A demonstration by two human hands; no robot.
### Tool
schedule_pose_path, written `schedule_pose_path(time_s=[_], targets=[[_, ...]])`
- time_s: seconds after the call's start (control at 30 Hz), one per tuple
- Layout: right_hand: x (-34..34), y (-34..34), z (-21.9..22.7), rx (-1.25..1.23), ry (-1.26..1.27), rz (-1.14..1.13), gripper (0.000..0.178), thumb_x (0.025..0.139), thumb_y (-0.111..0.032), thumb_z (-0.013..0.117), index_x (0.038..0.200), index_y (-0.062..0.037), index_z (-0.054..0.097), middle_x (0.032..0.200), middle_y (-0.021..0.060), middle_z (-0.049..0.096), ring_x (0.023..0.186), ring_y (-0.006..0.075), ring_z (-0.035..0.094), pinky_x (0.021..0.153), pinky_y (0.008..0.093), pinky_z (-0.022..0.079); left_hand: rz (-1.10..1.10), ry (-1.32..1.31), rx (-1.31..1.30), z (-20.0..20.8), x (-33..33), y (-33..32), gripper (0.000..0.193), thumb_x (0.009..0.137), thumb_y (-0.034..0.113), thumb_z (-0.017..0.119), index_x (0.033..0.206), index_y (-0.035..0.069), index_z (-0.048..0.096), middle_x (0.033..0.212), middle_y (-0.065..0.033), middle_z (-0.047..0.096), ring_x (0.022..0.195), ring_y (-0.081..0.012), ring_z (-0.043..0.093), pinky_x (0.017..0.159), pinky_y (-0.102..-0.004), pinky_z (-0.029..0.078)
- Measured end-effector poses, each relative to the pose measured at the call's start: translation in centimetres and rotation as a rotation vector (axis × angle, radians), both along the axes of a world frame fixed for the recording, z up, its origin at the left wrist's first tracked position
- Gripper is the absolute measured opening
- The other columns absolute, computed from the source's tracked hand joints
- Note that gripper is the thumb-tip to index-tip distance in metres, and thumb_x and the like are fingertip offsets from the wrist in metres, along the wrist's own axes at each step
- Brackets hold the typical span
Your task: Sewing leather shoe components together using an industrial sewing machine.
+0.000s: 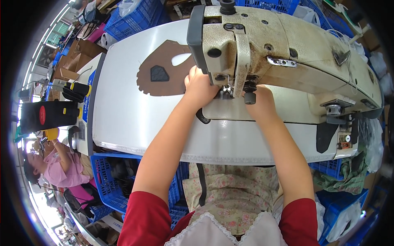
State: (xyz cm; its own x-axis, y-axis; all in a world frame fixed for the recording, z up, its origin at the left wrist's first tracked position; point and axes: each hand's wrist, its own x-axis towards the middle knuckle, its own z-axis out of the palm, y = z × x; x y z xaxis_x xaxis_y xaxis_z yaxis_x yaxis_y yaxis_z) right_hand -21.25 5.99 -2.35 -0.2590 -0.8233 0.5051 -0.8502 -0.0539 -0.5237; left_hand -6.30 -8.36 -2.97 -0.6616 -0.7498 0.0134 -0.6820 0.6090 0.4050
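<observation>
A brown flat piece (166, 84) with a notched edge and an oval hole lies on the white sewing table (123, 110). A dark angular patch (159, 74) sits on that piece. With its fingers curled at the piece's right side, my left hand (200, 87) holds it close to the presser foot (225, 93). Behind the sewing machine's (262, 45) head, to the right of the needle area, my right hand (262, 101) reaches in. Its fingers are hidden by the machine, so what they touch cannot be seen.
The machine's arm spans the right side above the table. A blue crate (108, 180) with dark items stands below the table's left front edge. Another blue crate (133, 18) is at the back left. A person in pink (63, 168) works at another station on the left.
</observation>
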Motion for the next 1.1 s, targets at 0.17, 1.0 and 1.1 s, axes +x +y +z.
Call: schedule_pose_path(time_s=[0.17, 1.0, 1.1], targets=[[-0.1, -0.1, -0.3, 0.010, 0.003, 0.020, 0.007, 0.072, -0.003, 0.064, 0.067, -0.0021, 0.060, 0.070, 0.0119, 0.055, 0.072, 0.0326, 0.058, 0.065, 0.0427, 0.049, -0.007, -0.033, 0.029, 0.1, 0.0, -0.1, 0.038, 0.081, 0.027, 0.070, 0.118, 0.019, 0.068, 0.131, -0.0131, 0.049, 0.129, -0.0353, 0.037, 0.107, -0.0519, 0.029], [-0.8, 10.7, 1.7, -0.054, -0.007, 0.271, 0.024, 0.074, -0.003, 0.065, 0.097, -0.0026, 0.070, 0.104, 0.0135, 0.070, 0.102, 0.0311, 0.065, 0.086, 0.0420, 0.053, -0.400, -0.005, -0.003, 5.0, 1.9, 0.3, 0.029, 0.079, 0.023, 0.073, 0.105, 0.010, 0.070, 0.100, -0.0143, 0.068, 0.101, -0.0382, 0.060, 0.088, -0.0454, 0.048], [-3.9, 16.9, 4.4, -0.067, -0.005, 0.123, 0.021, 0.074, -0.003, 0.065, 0.094, -0.0019, 0.071, 0.099, 0.0143, 0.070, 0.096, 0.0319, 0.066, 0.083, 0.0425, 0.054, -0.597, -0.072, -0.292, 6.6, 2.8, -0.5, 0.025, 0.083, 0.016, 0.069, 0.106, 0.006, 0.068, 0.101, -0.0171, 0.067, 0.104, -0.0396, 0.060, 0.087, -0.0455, 0.050]])
